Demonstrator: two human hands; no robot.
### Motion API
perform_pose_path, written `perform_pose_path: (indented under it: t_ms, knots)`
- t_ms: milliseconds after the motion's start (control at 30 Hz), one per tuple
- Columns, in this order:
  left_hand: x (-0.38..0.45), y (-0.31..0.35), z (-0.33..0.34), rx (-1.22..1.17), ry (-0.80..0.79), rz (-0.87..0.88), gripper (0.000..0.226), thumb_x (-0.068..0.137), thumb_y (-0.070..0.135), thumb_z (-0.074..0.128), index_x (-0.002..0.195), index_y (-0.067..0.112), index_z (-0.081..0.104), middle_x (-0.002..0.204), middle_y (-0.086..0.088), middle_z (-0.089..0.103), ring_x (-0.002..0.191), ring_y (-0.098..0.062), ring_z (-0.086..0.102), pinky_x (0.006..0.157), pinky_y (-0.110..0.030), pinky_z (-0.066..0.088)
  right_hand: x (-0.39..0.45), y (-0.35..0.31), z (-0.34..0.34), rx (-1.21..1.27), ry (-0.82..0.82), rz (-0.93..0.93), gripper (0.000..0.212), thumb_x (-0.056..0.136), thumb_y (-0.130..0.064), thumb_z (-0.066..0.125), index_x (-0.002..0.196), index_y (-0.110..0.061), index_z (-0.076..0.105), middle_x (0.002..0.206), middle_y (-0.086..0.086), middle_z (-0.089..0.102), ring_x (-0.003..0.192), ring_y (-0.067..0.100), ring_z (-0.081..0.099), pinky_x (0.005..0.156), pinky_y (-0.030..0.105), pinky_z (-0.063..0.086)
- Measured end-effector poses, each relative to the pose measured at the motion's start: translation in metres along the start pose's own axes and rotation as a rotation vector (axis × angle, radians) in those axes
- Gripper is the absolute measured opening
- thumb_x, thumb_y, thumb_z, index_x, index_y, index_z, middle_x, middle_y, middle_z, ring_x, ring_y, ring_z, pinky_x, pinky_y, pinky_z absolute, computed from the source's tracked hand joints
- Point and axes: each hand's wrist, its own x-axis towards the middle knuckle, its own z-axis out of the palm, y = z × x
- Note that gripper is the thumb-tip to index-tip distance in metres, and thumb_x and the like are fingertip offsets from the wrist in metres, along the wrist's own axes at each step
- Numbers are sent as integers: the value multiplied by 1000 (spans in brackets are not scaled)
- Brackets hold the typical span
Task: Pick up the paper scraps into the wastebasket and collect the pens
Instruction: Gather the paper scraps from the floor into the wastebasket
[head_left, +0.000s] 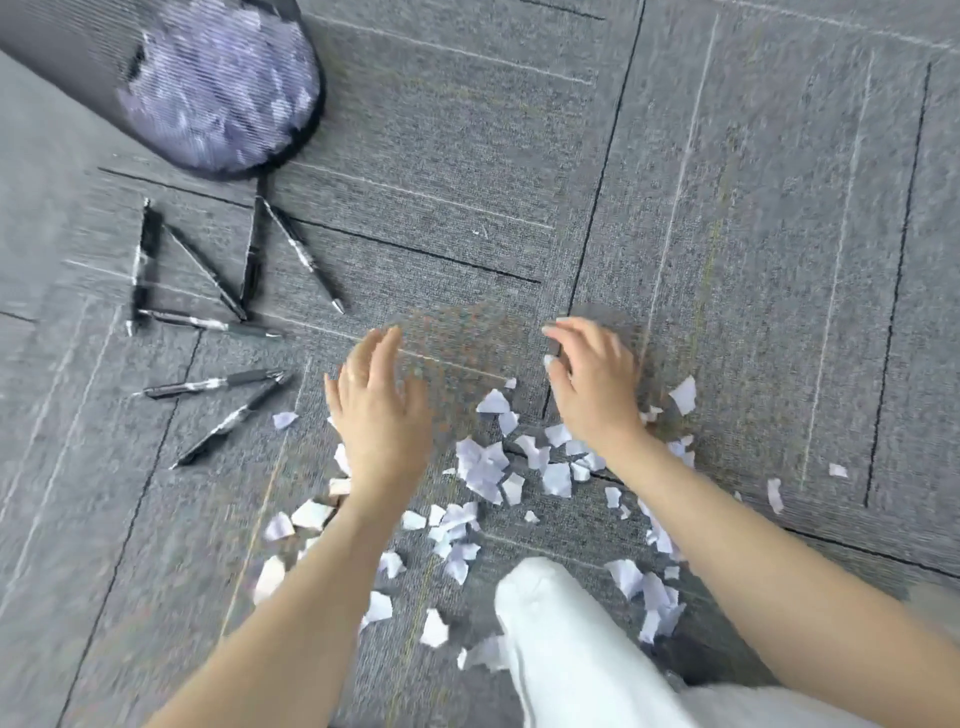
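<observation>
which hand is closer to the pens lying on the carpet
Left. The left hand hovers just right of the pens, while the right hand is farther right, beyond the left hand, over the paper scraps.

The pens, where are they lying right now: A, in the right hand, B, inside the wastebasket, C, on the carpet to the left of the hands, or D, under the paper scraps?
C: the black pens lie scattered on the grey carpet, left of the left hand and below the wastebasket.
</observation>
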Motion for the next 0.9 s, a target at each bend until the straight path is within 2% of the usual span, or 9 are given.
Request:
perform_pose_path:
  t_ms: [100,200,300,433,500,567,667,800,900]
  knots:
    - [-25,-39,-10,-101,147,-311,47,92,21,49,138,24,37,146,-3,33,136,-20,27,114,-48,9,-27,-13,1,118,-116,-86,21,92,-12,49,106,-8,64,109,6,58,99,23,55,89,30,36]
    - [-37,-68,-16,-149,125,-468,51,93,29,45,142,23,30,150,-5,25,138,-21,20,114,-48,14,-25,-40,5,181,-136,-182,19,90,-12,50,101,-9,66,105,6,58,92,21,55,85,35,43]
    - [-46,-70,-11,-221,26,-378,44,94,31,43,137,21,40,149,1,28,139,-16,18,115,-44,16,0,-83,22,101,-204,-323,23,90,-15,50,109,-11,62,114,6,57,105,23,52,93,40,39]
    - [-59,-53,-9,-247,81,-153,31,88,29,43,107,15,62,119,2,57,115,-10,44,106,-46,30,11,-122,50,-126,-420,-713,36,88,-18,48,123,-14,54,130,5,51,121,27,44,102,45,32]
    - [-60,-56,-15,-214,256,-341,29,89,27,47,113,18,58,129,1,51,124,-13,39,113,-48,16,10,-128,56,-223,-525,-833,43,91,-24,46,133,-17,44,142,2,40,132,23,32,109,42,20]
    - [-63,-74,-22,-207,358,-733,40,91,30,47,130,19,46,147,-2,33,137,-19,24,113,-49,3,10,-129,59,-314,-619,-871,47,94,-29,41,140,-19,33,149,-2,28,138,18,20,113,38,11]
    - [-82,-92,-21,-269,310,-1070,55,93,37,40,143,19,27,155,-2,10,143,-22,5,113,-51,1,7,-129,58,-320,-623,-860,41,95,-29,37,133,-17,42,142,-1,37,131,17,31,111,40,19]
    - [-108,-54,2,-434,192,-694,44,95,31,41,137,22,36,151,7,20,140,-13,13,114,-43,20,-4,-122,57,-116,-561,-816,26,95,-23,40,102,-12,62,102,1,56,89,17,56,80,31,41]
    - [-99,-39,3,-441,194,-494,37,94,24,42,130,21,44,138,4,38,128,-8,33,108,-38,32,-2,-119,56,-56,-385,-785,22,91,-17,47,105,-11,63,107,5,57,94,23,56,80,34,41]
